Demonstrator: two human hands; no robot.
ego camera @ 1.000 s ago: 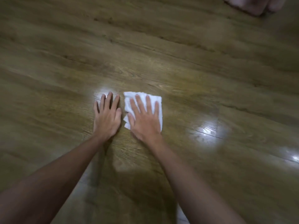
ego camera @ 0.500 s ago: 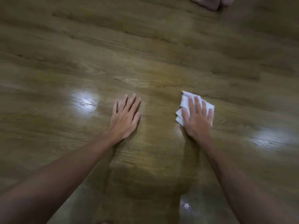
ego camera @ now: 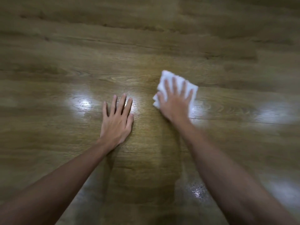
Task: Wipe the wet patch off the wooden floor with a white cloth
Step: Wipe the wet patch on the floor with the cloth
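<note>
On the wooden floor (ego camera: 146,38), both hands lie palm down, well apart from each other. Right hand (ego camera: 176,101): placed flat on top of the white cloth (ego camera: 168,77), fingers (ego camera: 174,85) spread and extended forward across the fabric. The hand presses the cloth against the boards; it does not pinch or bunch it. The cloth is folded into a rough square, and its far corner and left edge show beyond the fingertips. This region is motion-blurred, so the fold layers cannot be counted.

Left hand (ego camera: 117,120): placed directly on the bare boards, to the left of the cloth and slightly nearer the person, fingers spread, holding nothing. Both forearms enter from the lower corners.

Wet patch (ego camera: 197,190): a glistening, speckled film lies on the boards beside the right forearm, nearer the person than the cloth. A second shiny area sits just right of the right wrist, at a plank seam; whether it is water or glare cannot be determined. Bright reflections (ego camera: 83,102) appear left of the left hand and at the far right.
</note>
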